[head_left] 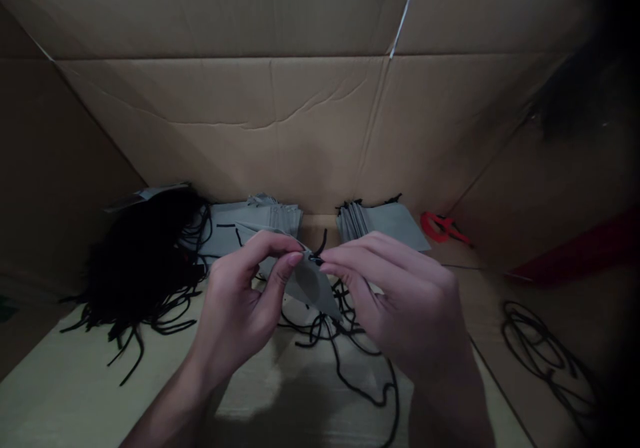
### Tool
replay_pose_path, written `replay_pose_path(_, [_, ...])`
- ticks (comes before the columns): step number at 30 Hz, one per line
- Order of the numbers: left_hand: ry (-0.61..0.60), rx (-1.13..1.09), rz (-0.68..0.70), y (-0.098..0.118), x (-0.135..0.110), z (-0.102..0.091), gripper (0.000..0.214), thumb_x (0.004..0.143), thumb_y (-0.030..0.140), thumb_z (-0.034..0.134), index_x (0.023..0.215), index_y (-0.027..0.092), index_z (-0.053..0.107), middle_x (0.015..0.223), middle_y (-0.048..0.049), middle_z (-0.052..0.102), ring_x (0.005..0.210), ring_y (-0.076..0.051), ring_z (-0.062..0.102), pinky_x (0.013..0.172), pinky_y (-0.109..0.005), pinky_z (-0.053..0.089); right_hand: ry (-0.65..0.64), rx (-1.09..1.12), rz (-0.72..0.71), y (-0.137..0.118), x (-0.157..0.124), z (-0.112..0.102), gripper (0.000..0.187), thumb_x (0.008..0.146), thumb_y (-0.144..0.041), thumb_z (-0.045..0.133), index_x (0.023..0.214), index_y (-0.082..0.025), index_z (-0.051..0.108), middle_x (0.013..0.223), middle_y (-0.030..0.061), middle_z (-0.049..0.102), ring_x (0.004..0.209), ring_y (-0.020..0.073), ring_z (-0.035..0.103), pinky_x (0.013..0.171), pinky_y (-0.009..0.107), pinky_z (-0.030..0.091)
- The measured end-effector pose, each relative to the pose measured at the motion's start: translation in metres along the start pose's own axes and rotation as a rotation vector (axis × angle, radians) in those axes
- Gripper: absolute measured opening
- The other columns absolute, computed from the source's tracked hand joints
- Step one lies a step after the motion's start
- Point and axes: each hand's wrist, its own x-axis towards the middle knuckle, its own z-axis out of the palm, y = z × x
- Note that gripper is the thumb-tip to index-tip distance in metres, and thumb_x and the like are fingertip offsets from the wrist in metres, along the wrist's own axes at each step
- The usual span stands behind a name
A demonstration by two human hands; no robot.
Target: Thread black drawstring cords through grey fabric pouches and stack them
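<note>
1. Grey fabric pouch is held up between both hands, above the cardboard base, tilted, with its lower corner pointing near and right.
2. Left hand is almost closed, thumb and forefinger pinching the pouch's upper edge, other fingers curled behind it.
3. Right hand is almost closed too, its fingertips pinching at the pouch's top corner, on or right beside a short black cord that sticks up there. Exact grip is partly hidden by the fingers.
4. Both hands nearly meet at that corner, the left thumb just beside the right fingertips.
5. Tangle of loose black cord lies on the base directly under the hands and trails near.
6. Big heap of black cords sits far left, with loose ends spilling near.
7. Two stacks of grey pouches sit far from the hands: left stack left of centre, right stack right of centre, a gap between them.
8. Red-handled tool lies far right, just past the right stack; too small to tell its kind.
9. Coil of black cord lies on the right.
10. Cardboard walls rise on the far, left and right sides.
</note>
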Motion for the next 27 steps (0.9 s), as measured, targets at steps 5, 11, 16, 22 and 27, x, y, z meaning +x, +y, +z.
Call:
replay_pose_path(5, [-0.012,0.007,0.003,-0.0008,0.0003,0.0012,0.01,0.103,0.015,0.066,0.103,0.024,0.07,0.092,0.0024,0.074,0.081,-0.01,0.068,0.072,-0.021,0.052,-0.011,0.002,-0.004,0.0,0.0011,0.0003,0.013,0.097,-0.002,0.069,0.093,-0.01,0.079,0.086,0.0066,0.08,0.078,0.0176,0.071,0.072,0.031,0.057])
replay_pose_path(11, [-0.011,0.03,0.029,-0.0008,0.0012,0.0017,0.01,0.103,0.013,0.066,0.103,0.023,0.069,0.093,0.0024,0.073,0.081,-0.01,0.068,0.073,-0.021,0.053,-0.022,-0.018,-0.007,-0.0002,-0.001,0.0004,0.014,0.098,-0.003,0.067,0.094,-0.011,0.079,0.087,0.0068,0.079,0.078,0.0181,0.071,0.071,0.032,0.056])
replay_pose_path(16, [-0.003,0.085,0.054,0.0005,0.0017,0.0031,0.01,0.101,0.011,0.067,0.102,0.021,0.069,0.091,0.0027,0.073,0.08,-0.009,0.068,0.074,-0.019,0.053,-0.033,-0.049,-0.01,0.0002,-0.0024,-0.0007,0.012,0.098,-0.005,0.069,0.096,-0.012,0.078,0.086,0.0056,0.078,0.077,0.0189,0.07,0.071,0.033,0.056])
replay_pose_path(22, [-0.004,0.11,0.112,0.0013,0.0007,0.0072,0.012,0.101,0.008,0.065,0.103,0.02,0.069,0.093,0.0012,0.073,0.084,-0.009,0.069,0.076,-0.019,0.053,-0.071,-0.066,0.009,0.0003,-0.0025,0.0021,0.014,0.098,-0.003,0.067,0.095,-0.011,0.078,0.085,0.005,0.077,0.079,0.019,0.069,0.073,0.033,0.055])
replay_pose_path(27, [0.001,0.108,0.108,0.0008,-0.0006,0.0087,0.013,0.101,0.008,0.065,0.102,0.02,0.07,0.091,0.0017,0.075,0.082,-0.01,0.07,0.075,-0.02,0.054,-0.054,-0.111,0.022,-0.0008,-0.0034,0.0064,0.013,0.101,-0.008,0.067,0.091,-0.012,0.075,0.082,0.0041,0.075,0.076,0.0183,0.068,0.072,0.032,0.052])
